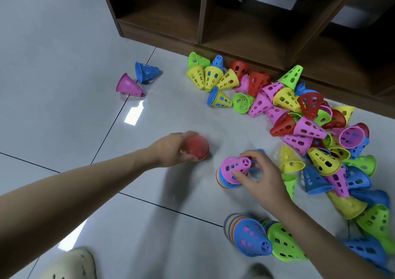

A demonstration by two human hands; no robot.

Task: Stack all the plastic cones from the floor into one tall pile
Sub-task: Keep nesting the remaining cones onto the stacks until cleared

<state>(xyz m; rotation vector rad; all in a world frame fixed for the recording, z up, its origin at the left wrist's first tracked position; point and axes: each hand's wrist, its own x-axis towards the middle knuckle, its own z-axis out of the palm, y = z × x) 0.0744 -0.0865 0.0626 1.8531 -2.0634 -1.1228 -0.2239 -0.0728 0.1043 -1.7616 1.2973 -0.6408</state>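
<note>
My left hand (171,150) grips a blurred red cone (197,148) just above the floor, left of the stack. My right hand (259,171) holds a short stack of cones topped by a pink cone (234,166), fingers curled round its top and side. A taller stack topped by a blue cone (252,239) stands near the bottom, with a green-topped stack (282,244) beside it. Several loose cones in pink, yellow, green, red and blue lie in a heap (310,129) on the right. A pink cone (128,86) and a blue cone (146,72) lie apart at the left.
A dark wooden shelf unit (256,32) stands along the back, right behind the heap. The floor is grey tile (64,64) with dark grout lines. A pale shoe (70,264) shows at the bottom left.
</note>
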